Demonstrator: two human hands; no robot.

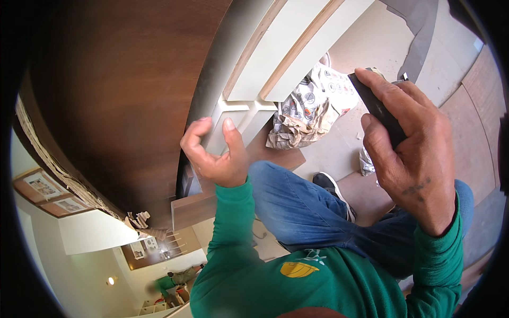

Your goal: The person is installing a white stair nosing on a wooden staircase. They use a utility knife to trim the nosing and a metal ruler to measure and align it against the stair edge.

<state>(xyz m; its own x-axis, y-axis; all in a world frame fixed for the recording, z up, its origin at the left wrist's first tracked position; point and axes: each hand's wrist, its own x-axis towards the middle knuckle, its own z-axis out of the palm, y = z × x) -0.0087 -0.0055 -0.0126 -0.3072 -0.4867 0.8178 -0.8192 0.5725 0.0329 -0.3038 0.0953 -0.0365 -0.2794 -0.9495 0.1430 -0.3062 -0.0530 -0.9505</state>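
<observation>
My left hand (217,156) is open, fingers curled but apart with nothing between them, just in front of a white grooved piece (246,112) at the foot of white panels (253,69) with wooden strips. The panels stand beside a large dark wooden surface (122,79). My right hand (403,153) is closed on a flat black block (374,103), held along its long side with the thumb and fingers. Whatever lies behind the block is mostly hidden by my fingers.
Crumpled printed paper (302,116) lies on the pale floor beside a wooden ledge (281,153). My bent legs (286,206) are below. Brown boards (469,132) lie at right, with a grey sheet (419,37) above. A person in green (167,286) is in the far room.
</observation>
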